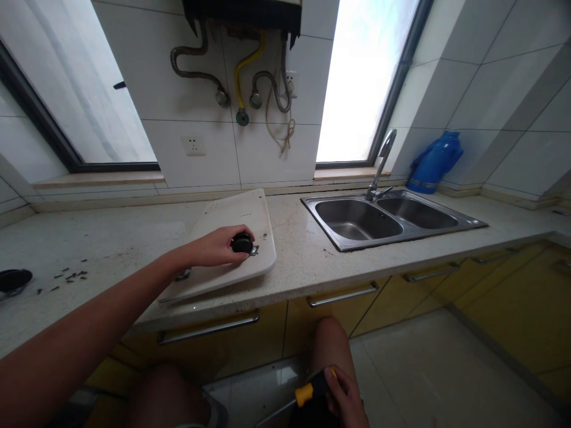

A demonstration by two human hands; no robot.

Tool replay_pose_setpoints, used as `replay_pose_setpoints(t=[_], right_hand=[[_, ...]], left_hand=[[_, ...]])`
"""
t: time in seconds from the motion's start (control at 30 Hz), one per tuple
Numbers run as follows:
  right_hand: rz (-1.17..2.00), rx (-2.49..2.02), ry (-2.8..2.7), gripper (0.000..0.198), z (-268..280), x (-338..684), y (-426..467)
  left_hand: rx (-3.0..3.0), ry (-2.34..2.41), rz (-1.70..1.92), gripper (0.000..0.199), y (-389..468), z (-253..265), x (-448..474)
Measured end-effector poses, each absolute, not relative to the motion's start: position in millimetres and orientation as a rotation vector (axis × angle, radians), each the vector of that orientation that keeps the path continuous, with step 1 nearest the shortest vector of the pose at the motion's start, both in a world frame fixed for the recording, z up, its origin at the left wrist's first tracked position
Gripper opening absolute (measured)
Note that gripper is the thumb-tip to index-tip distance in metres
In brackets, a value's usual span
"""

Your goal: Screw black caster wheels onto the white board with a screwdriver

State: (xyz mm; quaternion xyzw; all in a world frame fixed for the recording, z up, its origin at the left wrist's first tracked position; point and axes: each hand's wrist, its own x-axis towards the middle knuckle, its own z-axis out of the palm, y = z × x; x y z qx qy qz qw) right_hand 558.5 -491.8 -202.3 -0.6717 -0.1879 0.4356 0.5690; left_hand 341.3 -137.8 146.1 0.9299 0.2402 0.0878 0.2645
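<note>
My left hand [214, 246] is closed round a black caster wheel [242, 242] near the right end of a white board [238, 209]. A metal plate shows under the wheel, against the board's surface. The board lies on the countertop and its right end looks slightly raised. Low in the view, by my knee, my right hand [345, 392] grips a screwdriver [305, 395] with a black and yellow handle. Its shaft points down and left, and the tip is hard to make out. A shiny metal part [184, 274] on the board is partly hidden by my left forearm.
Several small dark screws [71, 277] are scattered on the countertop [294, 267] at the left, near another black wheel [15, 280]. To the right are a double steel sink [330, 235] with a faucet [379, 166] and a blue thermos [436, 163]. Drawer handles [342, 295] project below the counter.
</note>
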Motion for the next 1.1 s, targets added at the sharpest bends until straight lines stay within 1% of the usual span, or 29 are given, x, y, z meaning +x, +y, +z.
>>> replay_pose_setpoints(t=[0.13,0.33,0.6,0.83,1.1], right_hand=[[0.997,-1.594,-0.449,0.083,-201,558,-492],[1.023,-1.634,-0.451,0.090,-205,562,-487],[1.002,-1.615,-0.469,0.086,-197,558,-489],[0.963,-1.588,-0.454,0.082,-184,550,-492],[0.951,-1.598,-0.468,0.084,-181,549,-490]], left_hand=[[2.531,0.609,0.175,0.041,-133,153,348],[2.557,0.565,0.187,0.035,-137,156,354],[2.564,0.552,0.226,0.043,-137,155,351],[2.586,0.541,0.232,0.041,-136,156,350],[2.610,0.559,0.224,0.036,-137,159,352]])
